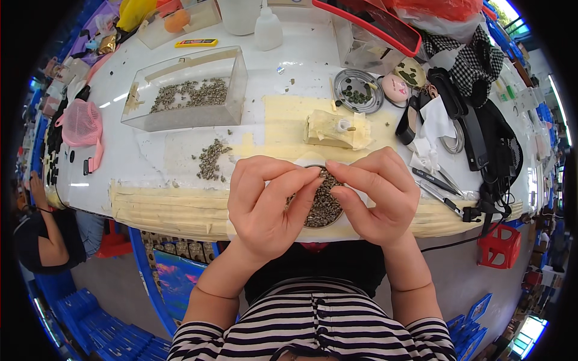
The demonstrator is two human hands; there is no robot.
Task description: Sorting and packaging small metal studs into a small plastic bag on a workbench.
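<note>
A round dish full of small grey-brown parts [324, 210] stands near the table's front edge, right below my hands. My left hand [265, 201] is closed in a pinch, thumb and forefinger tips over the dish's far part. Facing it, my right hand [380, 195] pinches likewise, its fingertips close to the left ones. Whatever lies between the fingertips is too small to make out. A loose heap of similar small parts [211, 159] lies on the table to the left of my left hand. Beyond the dish sits a block wrapped in yellowish tape [328, 131].
At the far left, a clear box [180, 123] holds more small parts. A metal tin [359, 107] with dark pieces stands far right, near tweezers [448, 180], black straps [475, 141] and a red-framed phone-like object [397, 30]. A pink mesh bag [82, 123] lies left. Another person [51, 240] sits leftward.
</note>
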